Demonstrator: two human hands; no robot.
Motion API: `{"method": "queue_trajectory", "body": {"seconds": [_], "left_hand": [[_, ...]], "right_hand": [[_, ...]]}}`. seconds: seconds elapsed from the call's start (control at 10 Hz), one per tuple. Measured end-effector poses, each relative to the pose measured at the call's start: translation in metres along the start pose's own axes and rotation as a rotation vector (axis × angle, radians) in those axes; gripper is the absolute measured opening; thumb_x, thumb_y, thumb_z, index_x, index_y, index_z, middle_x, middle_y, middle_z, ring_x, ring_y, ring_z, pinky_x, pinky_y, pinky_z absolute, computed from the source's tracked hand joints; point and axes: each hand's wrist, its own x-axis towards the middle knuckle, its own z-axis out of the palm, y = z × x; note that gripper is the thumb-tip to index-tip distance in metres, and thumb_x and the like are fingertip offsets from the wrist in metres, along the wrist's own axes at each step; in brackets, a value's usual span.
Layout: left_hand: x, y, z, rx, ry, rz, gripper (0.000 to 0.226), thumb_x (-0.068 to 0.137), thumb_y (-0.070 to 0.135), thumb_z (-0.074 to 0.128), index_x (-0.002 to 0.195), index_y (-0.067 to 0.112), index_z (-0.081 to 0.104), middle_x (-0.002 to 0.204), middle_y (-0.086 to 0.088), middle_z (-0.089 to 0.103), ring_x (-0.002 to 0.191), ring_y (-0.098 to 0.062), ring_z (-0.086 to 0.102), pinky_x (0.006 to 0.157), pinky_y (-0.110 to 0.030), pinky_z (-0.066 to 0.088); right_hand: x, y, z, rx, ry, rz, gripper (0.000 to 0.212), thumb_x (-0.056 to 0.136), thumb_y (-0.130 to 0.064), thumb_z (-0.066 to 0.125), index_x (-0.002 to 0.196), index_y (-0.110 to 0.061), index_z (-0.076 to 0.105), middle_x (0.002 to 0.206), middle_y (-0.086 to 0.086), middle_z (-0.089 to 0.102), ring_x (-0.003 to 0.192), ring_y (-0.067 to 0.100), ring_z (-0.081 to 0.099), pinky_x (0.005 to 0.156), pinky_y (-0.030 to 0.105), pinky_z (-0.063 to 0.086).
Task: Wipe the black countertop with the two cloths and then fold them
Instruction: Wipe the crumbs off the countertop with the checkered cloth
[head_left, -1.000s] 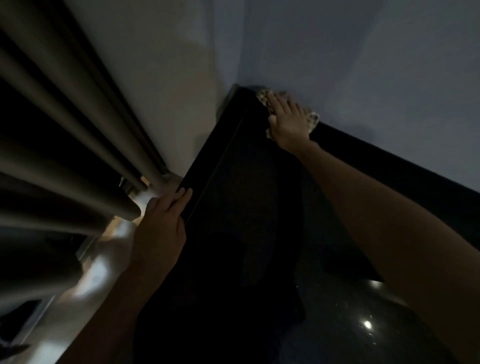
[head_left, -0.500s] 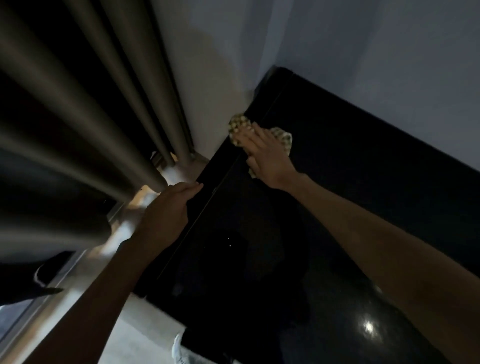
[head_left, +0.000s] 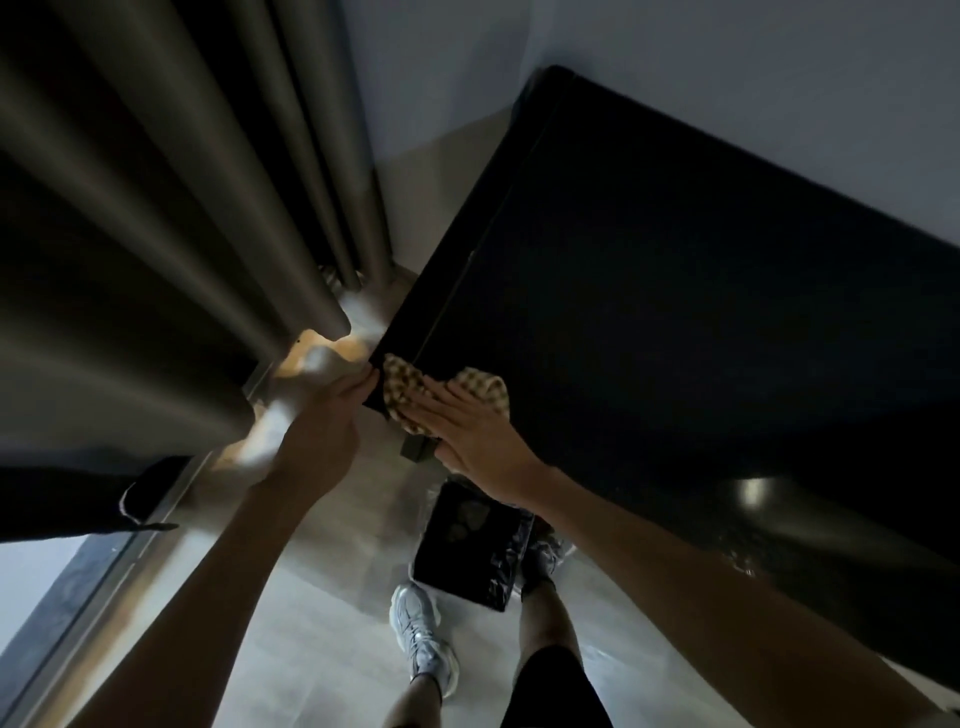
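Observation:
The black countertop (head_left: 675, 322) fills the right half of the view, glossy and dark. A checkered tan cloth (head_left: 400, 389) lies at its near left corner, partly hanging over the edge. My right hand (head_left: 467, 431) presses flat on that cloth with fingers spread. My left hand (head_left: 332, 415) grips the counter's left side edge right beside the cloth, fingertips curled on the rim. Only this one cloth is in view.
Dark curtain folds (head_left: 156, 234) hang close on the left. A black-lined bin (head_left: 472, 551) stands on the pale floor under the counter corner. My white shoe (head_left: 421, 639) and legs are below. A grey wall (head_left: 727, 78) backs the counter.
My right hand has dragged the cloth from the far corner along the left edge to the near corner. My left hand slid back along the edge with it. The view tilted down.

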Motion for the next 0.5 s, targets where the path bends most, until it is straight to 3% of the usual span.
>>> {"method": "queue_trajectory", "body": {"seconds": [0.1, 0.2, 0.3, 0.4, 0.5], "left_hand": [[-0.009, 0.010, -0.005, 0.084, -0.139, -0.125, 0.053, 0.086, -0.011, 0.039, 0.138, 0.001, 0.039, 0.146, -0.019, 0.037, 0.133, -0.036, 0.039, 0.113, -0.034, 0.024], [-0.015, 0.033, 0.000, 0.153, -0.265, -0.185, 0.049, 0.092, -0.003, 0.036, 0.141, -0.004, 0.028, 0.152, -0.026, 0.019, 0.142, -0.038, 0.018, 0.117, -0.044, 0.016], [-0.014, 0.046, 0.001, 0.307, -0.303, -0.227, 0.048, 0.094, 0.005, 0.032, 0.139, -0.010, 0.025, 0.150, -0.033, 0.014, 0.141, -0.045, 0.012, 0.116, -0.050, 0.012], [-0.015, 0.049, 0.013, 0.101, -0.161, -0.278, 0.063, 0.088, -0.001, 0.044, 0.144, -0.004, 0.016, 0.154, -0.025, 0.010, 0.140, -0.042, 0.020, 0.114, -0.051, 0.023], [-0.016, 0.033, 0.025, 0.148, -0.143, -0.230, 0.061, 0.089, 0.001, 0.042, 0.141, -0.012, 0.015, 0.152, -0.030, 0.011, 0.139, -0.046, 0.018, 0.111, -0.059, 0.023]], "right_hand": [[-0.023, -0.030, -0.023, 0.383, 0.156, 0.235, 0.046, 0.092, -0.018, 0.038, 0.135, -0.013, 0.053, 0.145, 0.005, 0.047, 0.121, 0.014, 0.053, 0.098, 0.029, 0.043], [-0.067, -0.050, -0.055, 0.712, 0.603, 0.453, 0.044, 0.091, -0.001, 0.041, 0.127, -0.016, 0.059, 0.131, -0.002, 0.059, 0.103, 0.022, 0.065, 0.084, 0.033, 0.053], [-0.121, -0.050, -0.078, 0.768, 0.922, 0.642, 0.054, 0.081, -0.010, 0.037, 0.128, -0.026, 0.059, 0.131, 0.005, 0.061, 0.119, 0.023, 0.059, 0.097, 0.050, 0.050], [-0.185, -0.039, -0.070, 0.589, 0.926, 0.704, 0.059, 0.084, -0.010, 0.031, 0.139, -0.023, 0.048, 0.146, -0.005, 0.044, 0.138, 0.015, 0.039, 0.107, 0.047, 0.041], [-0.235, -0.011, -0.033, 0.287, 0.753, 0.831, 0.059, 0.090, -0.026, 0.024, 0.149, -0.020, 0.031, 0.156, -0.007, 0.027, 0.147, 0.009, 0.011, 0.118, 0.040, 0.020]]}}
